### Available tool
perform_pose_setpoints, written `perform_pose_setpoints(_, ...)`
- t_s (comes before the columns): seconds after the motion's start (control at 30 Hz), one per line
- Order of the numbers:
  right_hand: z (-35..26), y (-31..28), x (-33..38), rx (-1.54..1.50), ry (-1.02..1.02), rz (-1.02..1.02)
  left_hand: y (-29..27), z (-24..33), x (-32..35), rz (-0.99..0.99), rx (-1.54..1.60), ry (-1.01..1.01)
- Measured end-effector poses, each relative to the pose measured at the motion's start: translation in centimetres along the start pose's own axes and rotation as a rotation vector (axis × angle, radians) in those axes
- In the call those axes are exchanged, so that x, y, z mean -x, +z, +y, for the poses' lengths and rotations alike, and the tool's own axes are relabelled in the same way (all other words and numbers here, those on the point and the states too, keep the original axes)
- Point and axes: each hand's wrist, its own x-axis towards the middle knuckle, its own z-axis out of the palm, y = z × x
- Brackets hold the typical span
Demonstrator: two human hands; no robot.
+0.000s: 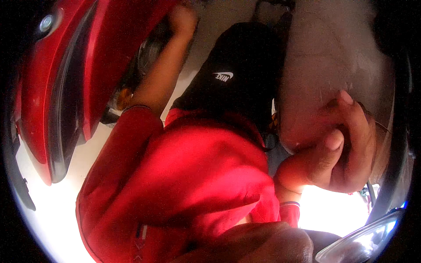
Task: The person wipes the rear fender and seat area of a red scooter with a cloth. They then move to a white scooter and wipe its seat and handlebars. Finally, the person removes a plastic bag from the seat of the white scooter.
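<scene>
Neither my left hand nor my right hand shows. A blurred brown shape (263, 245) at the lower edge may be my forearm; I cannot tell. Right below me crouches another person in a red top (193, 175) and a black cap (237, 74). One of their arms reaches up to the red scooter body (52, 87), with the hand (182, 19) by a dark round part (149, 52). Their other hand (342, 149) curls over the edge of a pale rounded panel (333, 57) on the right.
The red scooter panel with a dark trim strip (66, 114) fills the left side. A shiny mirror or lamp rim (364, 241) sits at the lower right. Bright pale floor (57, 210) shows below the scooter and behind the person's wrist.
</scene>
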Motion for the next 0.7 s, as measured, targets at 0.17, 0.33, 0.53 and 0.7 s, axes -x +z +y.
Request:
perform_pose_setpoints(0.17, 0.2, -0.6, -1.0, 0.110, -0.065, -0.115, -1.0, 0.2, 3.1, 0.027, 0.015, -0.001)
perform_pose_setpoints(0.33, 0.9, -1.7, -1.8, 0.143, -0.142, -0.332, -3.3, 1.9, 7.8, -0.285, 0.618, -0.363)
perform_pose_setpoints(0.53, 0.4, -1.3, -0.7, 0.178, -0.131, -0.260, 0.7, 0.4, 5.6, -0.159, 1.548, -0.791)
perform_pose_setpoints(0.7, 0.4, -1.0, -0.1, 0.091, -0.074, -0.134, 4.3, 4.5, -0.3, -0.211, 1.395, -0.712)
